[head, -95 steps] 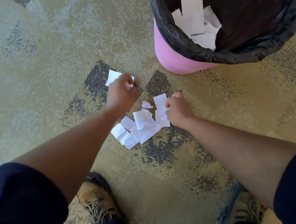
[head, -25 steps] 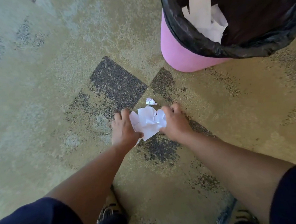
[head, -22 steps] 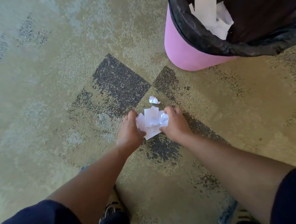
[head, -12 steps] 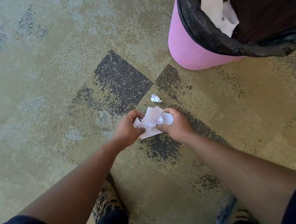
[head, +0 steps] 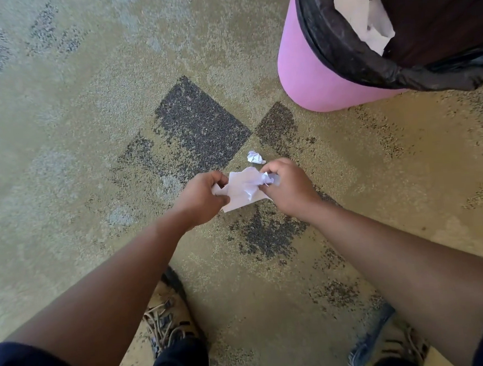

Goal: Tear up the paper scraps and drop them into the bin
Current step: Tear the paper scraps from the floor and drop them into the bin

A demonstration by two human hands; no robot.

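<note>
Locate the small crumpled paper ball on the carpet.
In the head view, the crumpled paper ball lies on the carpet just beyond the right hand, between it and the pink bin.

I seem to be standing indoors in an office or some such carpeted room, though I cannot tell which. Under my shoes (head: 169, 316) lies short-pile carpet (head: 88, 136) in tan and grey-blue with dark charcoal diamond patches, the hard-wearing patterned sort. Beyond those dark patches stands a pink bin (head: 307, 72) lined with a black bag (head: 339, 47), white paper (head: 362, 8) inside it.
</note>
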